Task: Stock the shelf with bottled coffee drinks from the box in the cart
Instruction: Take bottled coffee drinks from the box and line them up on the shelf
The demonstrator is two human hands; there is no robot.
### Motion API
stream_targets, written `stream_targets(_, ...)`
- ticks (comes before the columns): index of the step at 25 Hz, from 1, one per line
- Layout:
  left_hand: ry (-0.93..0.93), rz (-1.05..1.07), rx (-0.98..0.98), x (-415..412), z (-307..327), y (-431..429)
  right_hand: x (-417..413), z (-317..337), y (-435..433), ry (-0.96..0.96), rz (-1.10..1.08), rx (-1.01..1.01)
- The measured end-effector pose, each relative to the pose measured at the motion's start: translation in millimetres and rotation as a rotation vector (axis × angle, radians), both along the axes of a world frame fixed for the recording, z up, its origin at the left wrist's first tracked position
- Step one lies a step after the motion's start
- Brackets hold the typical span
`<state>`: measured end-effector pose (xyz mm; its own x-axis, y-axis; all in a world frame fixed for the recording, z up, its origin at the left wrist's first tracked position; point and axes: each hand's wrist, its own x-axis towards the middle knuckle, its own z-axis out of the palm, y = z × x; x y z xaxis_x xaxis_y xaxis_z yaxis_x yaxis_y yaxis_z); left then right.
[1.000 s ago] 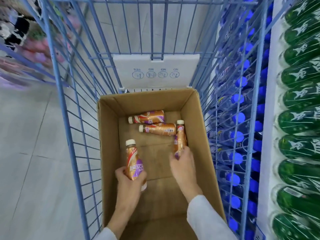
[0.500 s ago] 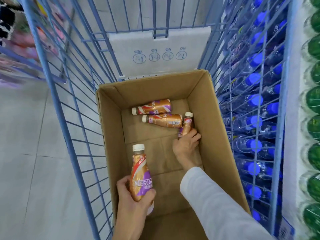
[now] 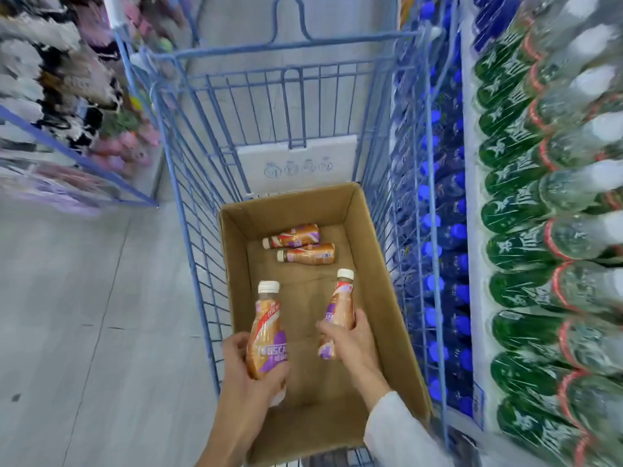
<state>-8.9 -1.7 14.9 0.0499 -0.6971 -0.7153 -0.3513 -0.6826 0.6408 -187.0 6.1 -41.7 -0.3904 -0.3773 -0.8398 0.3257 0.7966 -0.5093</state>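
An open cardboard box [image 3: 377, 264] sits inside a blue wire cart [image 3: 188, 230]. My left hand [image 3: 249, 382] grips an upright coffee bottle [image 3: 264, 335] with a white cap over the box's near left side. My right hand [image 3: 350, 342] grips a second coffee bottle [image 3: 338, 308], lifted off the box floor with its cap pointing away. Two more coffee bottles lie on their sides at the far end of the box, one [image 3: 293, 235] behind the other [image 3: 308, 254].
To the right of the cart stand shelves with blue-capped bottles [image 3: 448, 230] and green bottles [image 3: 519, 247]. A white sign [image 3: 296, 163] hangs on the cart's far wall. Grey floor [image 3: 84, 315] lies to the left, with blurred goods on racks beyond.
My right hand has picked up the third bottle from the box floor and raised it toward me. The left hand still holds its bottle. The view has tilted upward.
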Motion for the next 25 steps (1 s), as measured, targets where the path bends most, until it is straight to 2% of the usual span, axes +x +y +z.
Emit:
stream_targets(7,0.101,-0.062,-0.079,3.5,89.2,26.9,12.1,165.2,52.6,0.028,0.090,-0.132)
stream_targets(10,0.189,-0.153,-0.157,6.2,118.6,39.1,24.2,207.9,77.8,0.086,0.030,-0.252)
stream_targets(14,0.334,-0.332,-0.268,17.2,158.8,60.3,53.6,247.5,125.7,0.239,-0.079,-0.356)
stream_targets(18,0.457,-0.498,-0.361,29.1,190.1,91.8,86.8,270.4,189.0,0.410,-0.191,-0.375)
stream_targets(25,0.597,-0.829,-0.358,24.2,235.1,169.5,115.6,299.9,300.6,0.497,-0.531,-0.401)
